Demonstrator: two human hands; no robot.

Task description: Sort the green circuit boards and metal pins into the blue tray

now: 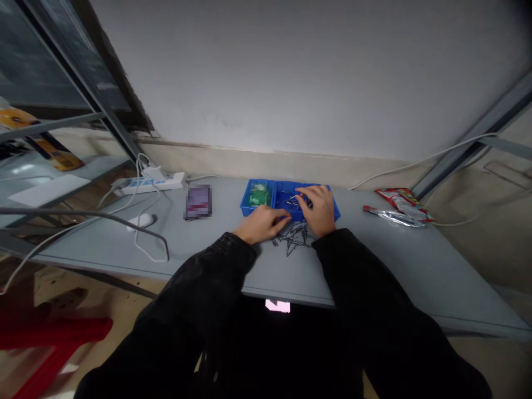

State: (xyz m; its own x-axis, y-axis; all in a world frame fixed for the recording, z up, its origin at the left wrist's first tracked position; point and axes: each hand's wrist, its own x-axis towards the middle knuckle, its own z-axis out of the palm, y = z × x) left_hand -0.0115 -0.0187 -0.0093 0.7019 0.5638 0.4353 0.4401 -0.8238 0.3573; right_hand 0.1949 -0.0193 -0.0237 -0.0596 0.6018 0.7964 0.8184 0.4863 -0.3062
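Observation:
A blue compartment tray [249,208] stands on the grey table [394,260], with green parts [258,195] in its left cell and small dark metal parts in the middle cell. A loose pile of small metal screws [293,237] lies on the table just in front of the tray. My left hand [264,224] rests by the pile with fingers pinched together at its left edge. My right hand [318,208] reaches over the tray's front rim, fingertips pinched at the metal parts in the middle cell. What either pinch holds is too small to see.
A phone [198,201] lies left of the tray, with a white power strip [149,183], cables and a white mouse [141,221] further left. Red snack wrappers [401,202] lie at the right. A metal shelf stands at the left, and a red stool [50,338] below.

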